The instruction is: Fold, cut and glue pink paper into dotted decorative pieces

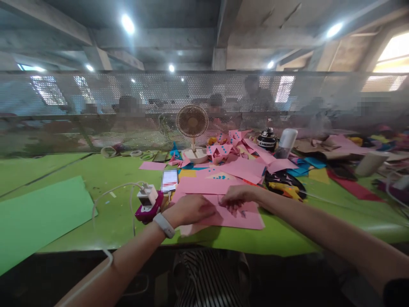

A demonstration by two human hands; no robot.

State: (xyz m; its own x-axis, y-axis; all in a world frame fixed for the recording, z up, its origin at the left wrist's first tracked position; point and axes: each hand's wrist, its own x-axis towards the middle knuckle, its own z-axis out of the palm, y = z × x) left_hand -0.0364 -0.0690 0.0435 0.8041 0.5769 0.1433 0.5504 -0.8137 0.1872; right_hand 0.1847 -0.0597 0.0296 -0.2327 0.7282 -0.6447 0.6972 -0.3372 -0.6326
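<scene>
Pink paper (236, 219) lies in front of me on the green table, with another pink sheet (204, 185) just beyond it. My left hand (191, 209), a pale watch on its wrist, rests flat on the near paper, fingers stretched to the right. Close beside it, my right hand (238, 197) is closed, its fingers curled and pressed together over the same paper. Something thin and dark seems to be at its fingertips, too small to name. A small dark mark shows on the paper below that hand.
A fan (192, 121) stands behind folded pink paper shapes (219, 151). At left are a purple power strip (148, 212) with a white plug and cable, a phone (169, 181) and a green sheet (47, 217). A yellow glue gun (284, 189) lies right. Perforated screen behind.
</scene>
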